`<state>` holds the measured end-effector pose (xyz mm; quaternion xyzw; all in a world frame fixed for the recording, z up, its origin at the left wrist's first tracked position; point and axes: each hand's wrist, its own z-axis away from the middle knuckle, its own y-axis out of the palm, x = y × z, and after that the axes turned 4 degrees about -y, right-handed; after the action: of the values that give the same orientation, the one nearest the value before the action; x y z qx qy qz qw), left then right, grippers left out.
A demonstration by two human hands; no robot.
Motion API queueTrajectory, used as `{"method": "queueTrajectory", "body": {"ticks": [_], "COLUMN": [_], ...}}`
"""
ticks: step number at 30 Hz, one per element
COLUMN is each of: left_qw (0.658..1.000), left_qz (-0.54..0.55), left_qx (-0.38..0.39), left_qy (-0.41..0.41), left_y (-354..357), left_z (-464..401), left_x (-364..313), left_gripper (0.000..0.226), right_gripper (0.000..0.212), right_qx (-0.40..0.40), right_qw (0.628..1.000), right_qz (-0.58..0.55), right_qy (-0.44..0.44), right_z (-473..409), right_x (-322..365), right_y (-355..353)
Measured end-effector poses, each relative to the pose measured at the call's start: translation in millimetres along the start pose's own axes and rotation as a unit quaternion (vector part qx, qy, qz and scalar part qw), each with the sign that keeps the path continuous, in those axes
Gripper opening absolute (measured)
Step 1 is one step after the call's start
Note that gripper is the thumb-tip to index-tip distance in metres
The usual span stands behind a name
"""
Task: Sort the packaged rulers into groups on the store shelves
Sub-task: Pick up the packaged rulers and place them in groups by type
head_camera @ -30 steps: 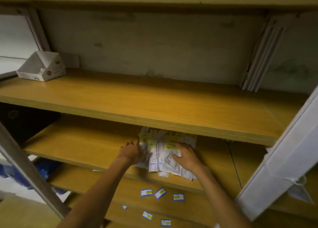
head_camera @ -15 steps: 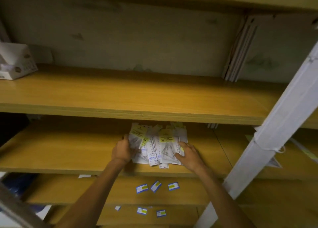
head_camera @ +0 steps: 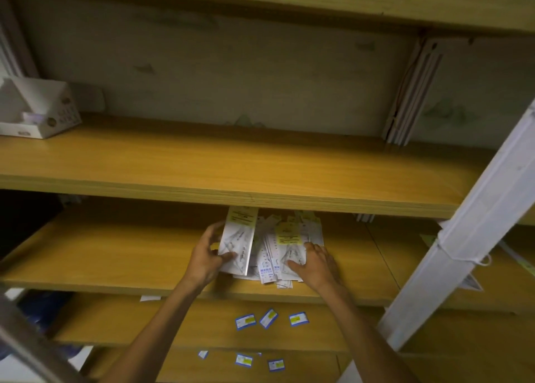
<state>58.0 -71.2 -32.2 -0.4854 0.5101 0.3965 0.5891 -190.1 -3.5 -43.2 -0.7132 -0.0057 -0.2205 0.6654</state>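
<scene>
Left hand grips a stack of ruler packs, tilted up off the middle shelf. Right hand lies flat, fingers spread, on the loose pile of ruler packs just beside it. Small blue labels scattered on lower shelf.

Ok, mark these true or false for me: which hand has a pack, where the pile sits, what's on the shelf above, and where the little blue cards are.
1. The left hand grips a ruler pack tilted up off the pile. True.
2. The right hand holds a pack in the air. False: it rests flat on the pile of packs.
3. The pile lies on the top shelf. False: it lies on the middle shelf.
4. A white box stands at the left on the shelf above. True.
5. Small blue cards lie on a lower shelf. True.
</scene>
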Motion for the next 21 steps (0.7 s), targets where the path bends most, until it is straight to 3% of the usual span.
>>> {"method": "queueTrajectory", "body": {"ticks": [11,15,21], "left_qw": [0.999,1.0,1.0], "left_qz": [0.021,0.009,0.006], "left_qx": [0.026,0.029,0.029], "left_qy": [-0.001,0.005,0.006], "left_y": [-2.3,-3.7,-4.5], "left_z": [14.7,14.7,14.0], "left_x": [4.5,4.0,2.5], "left_gripper": [0.081,0.081,0.08], "right_gripper": [0.098,0.084,0.084], "right_qx": [0.032,0.039,0.03], "right_qw": [0.992,0.986,0.98], "right_qz": [-0.076,-0.091,-0.12], "right_qy": [0.097,0.134,0.154], "right_z": [-10.1,-15.0,-20.5], "right_x": [13.2,11.0,6.1], "right_y": [7.2,3.2,2.5]}}
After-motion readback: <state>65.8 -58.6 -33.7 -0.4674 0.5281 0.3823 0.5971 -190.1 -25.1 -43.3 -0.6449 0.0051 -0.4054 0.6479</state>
